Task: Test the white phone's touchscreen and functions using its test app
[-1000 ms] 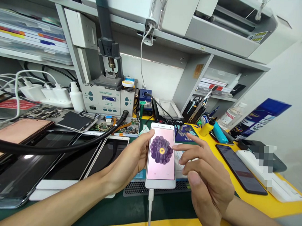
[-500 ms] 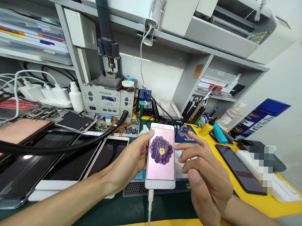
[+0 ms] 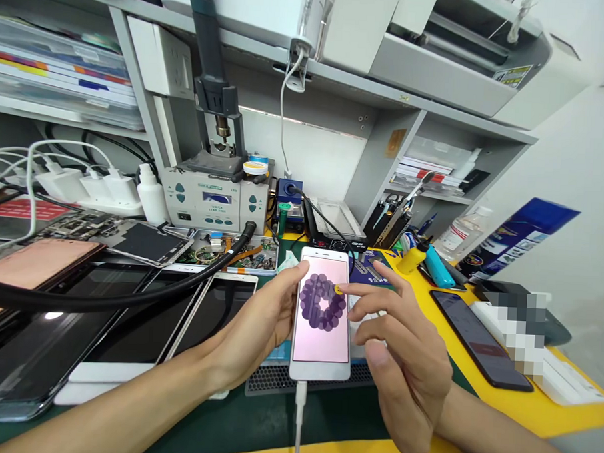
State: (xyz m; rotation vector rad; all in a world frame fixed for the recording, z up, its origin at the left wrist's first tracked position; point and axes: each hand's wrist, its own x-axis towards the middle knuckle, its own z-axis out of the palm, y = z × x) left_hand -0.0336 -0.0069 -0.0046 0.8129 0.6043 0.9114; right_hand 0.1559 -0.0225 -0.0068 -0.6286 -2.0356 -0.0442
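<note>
A white smartphone point(image 3: 321, 351) stands upright in my left hand point(image 3: 258, 318), whose thumb lies along its left edge. Its lit pink screen shows a ring of overlapping purple circles with a small yellow mark at the upper right. My right hand point(image 3: 409, 358) is beside the phone with fingers apart and slightly bent; its index fingertip is at the screen by the yellow mark. A white charging cable point(image 3: 300, 413) is plugged into the phone's bottom end and runs down toward me.
Several phones and screens, one a dark phone point(image 3: 113, 312), lie at left under a thick black hose point(image 3: 128, 299). Behind are a hot air station point(image 3: 207, 202) and a tray of parts point(image 3: 231, 250). At right are a black phone point(image 3: 477, 338), small bottles and a blue can point(image 3: 522, 236).
My right hand has moved slightly left, bringing its index fingertip onto the screen. The yellow mark has gone from the ring's centre to its upper right. My left hand stays put.
</note>
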